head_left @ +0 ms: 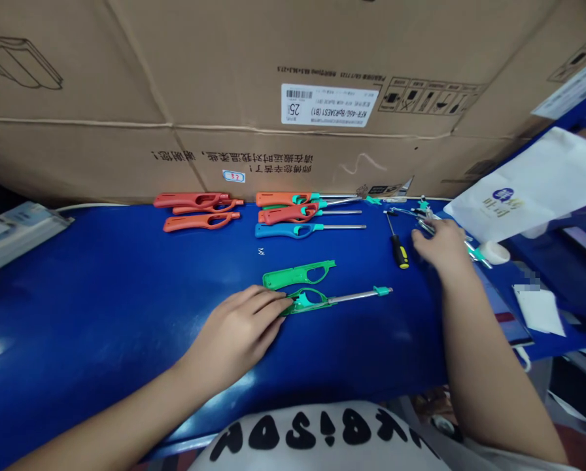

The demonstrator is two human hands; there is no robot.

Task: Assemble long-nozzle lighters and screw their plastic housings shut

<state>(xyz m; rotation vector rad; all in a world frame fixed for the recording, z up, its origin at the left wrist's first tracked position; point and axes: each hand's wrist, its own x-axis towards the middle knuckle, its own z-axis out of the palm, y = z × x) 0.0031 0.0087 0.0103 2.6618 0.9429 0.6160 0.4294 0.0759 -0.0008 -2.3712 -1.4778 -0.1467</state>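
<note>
My left hand [239, 330] lies on the blue table [101, 294], its fingers pressed together on the handle end of a green lighter [332, 299] with a metal tube and teal tip. A loose green handle shell [297, 275] lies just behind it. My right hand [440, 245] reaches to the far right, fingers curled over a pile of metal tubes with teal tips [420, 212]; what it grips is hidden. A black and yellow screwdriver [397, 245] lies just left of that hand.
Orange handle shells [199, 209] and assembled orange and blue lighters [297, 216] lie in rows at the table's back. A big cardboard box [273, 85] walls the rear. A white bag [533, 183] and a tape roll [496, 252] sit at right.
</note>
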